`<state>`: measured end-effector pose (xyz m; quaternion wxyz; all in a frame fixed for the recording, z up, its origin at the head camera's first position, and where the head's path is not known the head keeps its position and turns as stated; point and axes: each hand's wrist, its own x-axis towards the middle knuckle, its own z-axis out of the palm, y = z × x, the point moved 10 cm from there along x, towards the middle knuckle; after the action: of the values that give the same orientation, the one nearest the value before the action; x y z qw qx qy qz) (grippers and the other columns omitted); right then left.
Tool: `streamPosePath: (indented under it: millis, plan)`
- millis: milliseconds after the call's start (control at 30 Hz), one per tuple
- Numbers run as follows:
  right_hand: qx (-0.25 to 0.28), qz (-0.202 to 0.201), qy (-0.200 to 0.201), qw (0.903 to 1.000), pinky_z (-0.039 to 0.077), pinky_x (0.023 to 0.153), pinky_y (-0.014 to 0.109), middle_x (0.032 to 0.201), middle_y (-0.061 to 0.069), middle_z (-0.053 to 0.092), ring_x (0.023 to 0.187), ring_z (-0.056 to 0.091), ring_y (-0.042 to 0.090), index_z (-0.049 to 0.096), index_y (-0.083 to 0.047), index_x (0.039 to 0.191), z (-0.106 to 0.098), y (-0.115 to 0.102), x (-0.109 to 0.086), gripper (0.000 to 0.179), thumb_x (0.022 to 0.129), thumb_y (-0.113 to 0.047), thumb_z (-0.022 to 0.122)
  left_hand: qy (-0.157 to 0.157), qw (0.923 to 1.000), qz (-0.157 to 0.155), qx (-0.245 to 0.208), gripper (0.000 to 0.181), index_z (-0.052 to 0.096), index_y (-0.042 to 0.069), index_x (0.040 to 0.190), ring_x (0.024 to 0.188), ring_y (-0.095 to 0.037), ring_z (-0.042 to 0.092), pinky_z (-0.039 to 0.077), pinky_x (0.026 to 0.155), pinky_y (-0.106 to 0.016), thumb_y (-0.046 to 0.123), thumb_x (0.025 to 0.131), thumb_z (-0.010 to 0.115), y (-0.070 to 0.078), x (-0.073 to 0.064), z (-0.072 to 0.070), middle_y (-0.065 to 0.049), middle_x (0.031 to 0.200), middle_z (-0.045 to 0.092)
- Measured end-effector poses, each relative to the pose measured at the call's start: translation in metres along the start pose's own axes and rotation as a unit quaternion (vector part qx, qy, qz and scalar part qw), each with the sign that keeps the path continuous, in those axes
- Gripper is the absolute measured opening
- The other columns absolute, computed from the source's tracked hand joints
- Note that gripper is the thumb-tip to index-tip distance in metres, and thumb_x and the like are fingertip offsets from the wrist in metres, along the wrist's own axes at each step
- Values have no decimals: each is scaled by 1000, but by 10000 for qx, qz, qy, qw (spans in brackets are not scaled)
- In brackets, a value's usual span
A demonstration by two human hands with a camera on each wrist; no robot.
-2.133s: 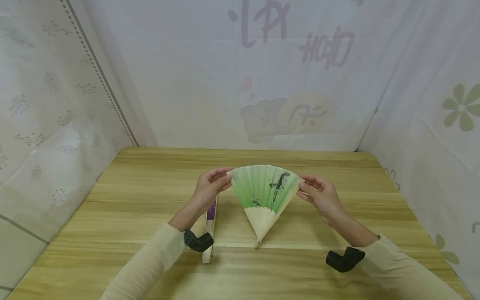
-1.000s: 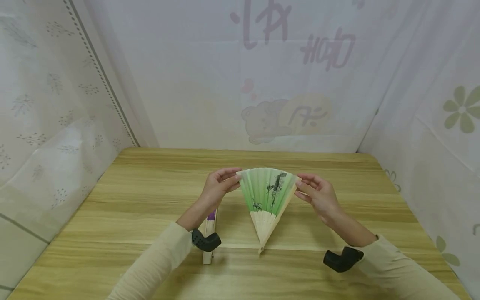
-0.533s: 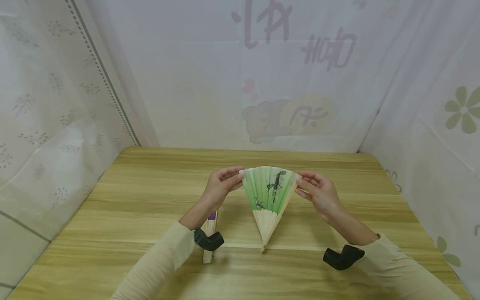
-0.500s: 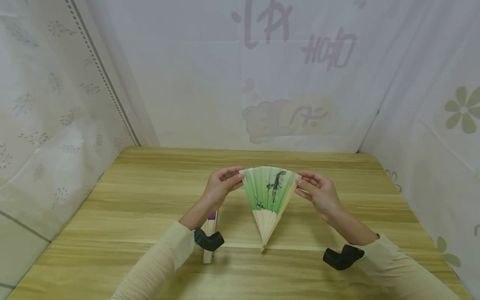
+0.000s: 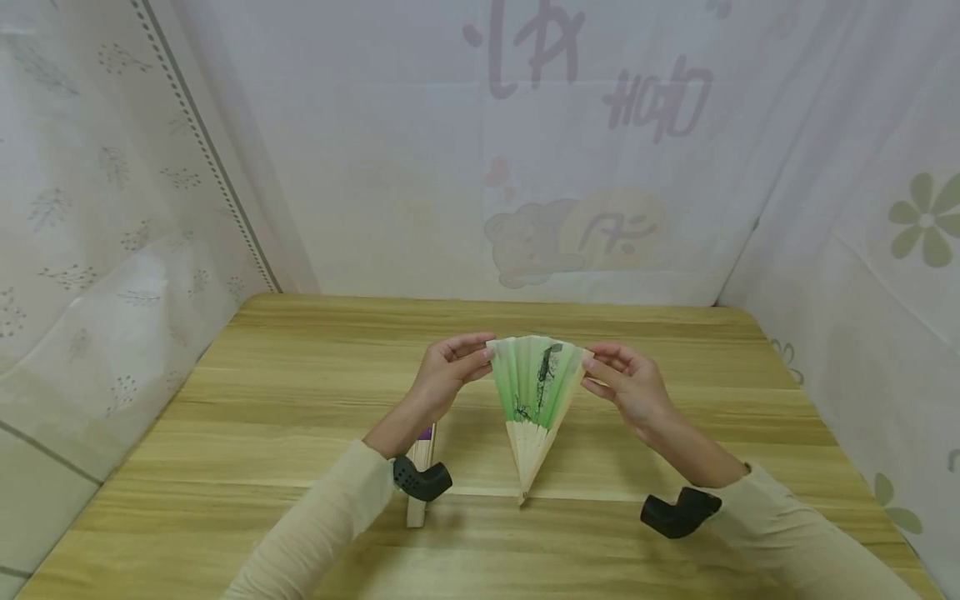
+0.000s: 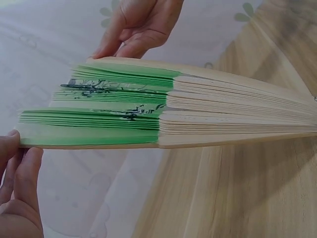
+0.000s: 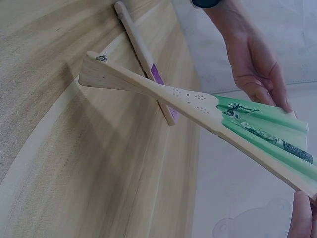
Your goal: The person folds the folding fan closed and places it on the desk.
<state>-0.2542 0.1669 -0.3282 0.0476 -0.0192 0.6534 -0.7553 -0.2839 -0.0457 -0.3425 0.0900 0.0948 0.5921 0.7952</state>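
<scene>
A green folding fan [image 5: 536, 379] with pale wooden ribs and a dark tree print is partly spread between my hands, its pivot end pointing toward me. My left hand [image 5: 446, 375] pinches the upper left corner between thumb and fingers. At the upper right corner, my right hand [image 5: 630, 387] pinches the outer rib the same way. The left wrist view shows the green leaf [image 6: 99, 106] in tight pleats. A metal pivot [image 7: 101, 58] shows at the narrow end in the right wrist view. There the fan is raised over the table.
A folded purple fan [image 5: 420, 483] lies on the wooden table [image 5: 300, 400], partly hidden under my left wrist; the right wrist view shows its purple edge [image 7: 157, 74]. Patterned curtains [image 5: 390, 167] stand behind the table and along both sides. A black device is worn on each wrist.
My hands have come closer together, the left moving right and the right slightly left. The green fan has narrowed from a wide spread to a slimmer wedge.
</scene>
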Motion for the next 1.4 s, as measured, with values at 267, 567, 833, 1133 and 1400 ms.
streamPosePath:
  millis: [267,567,833,1133,1400]
  plan:
    - [51,3,-20,10000,49,76,28,88,2,56,80,60,12,56,-7,98,5,2,1,14,85,-5,58,-46,10000,-36,21,33,49,-12,116,84,-11,61,48,79,-28,-2,85,55,0,1,5,0,90,62]
    - [86,-49,-74,9999,49,76,28,86,2,56,79,59,11,58,-9,96,10,1,1,13,85,-2,57,-103,9999,49,109,32,52,-10,115,85,-11,60,48,79,-29,-1,85,56,0,2,10,0,92,63]
    - [74,-23,-179,9998,49,76,28,86,2,56,79,59,11,59,-9,95,17,3,0,14,86,0,55,-263,9994,78,207,32,51,-10,116,85,-11,60,49,79,-31,0,86,55,0,1,17,0,94,62]
    - [-3,12,-185,9998,49,76,28,86,2,55,80,59,12,57,-9,97,18,4,-1,13,85,-3,57,-255,9995,49,205,31,52,-9,115,85,-11,59,49,77,-31,0,85,55,-3,2,19,1,94,61]
    - [58,-8,-249,9997,49,77,28,86,1,57,79,59,11,58,-10,96,19,3,-2,14,85,-2,56,-280,9993,61,223,32,52,-9,116,86,-12,59,50,77,-34,1,86,55,-4,3,21,1,95,61]
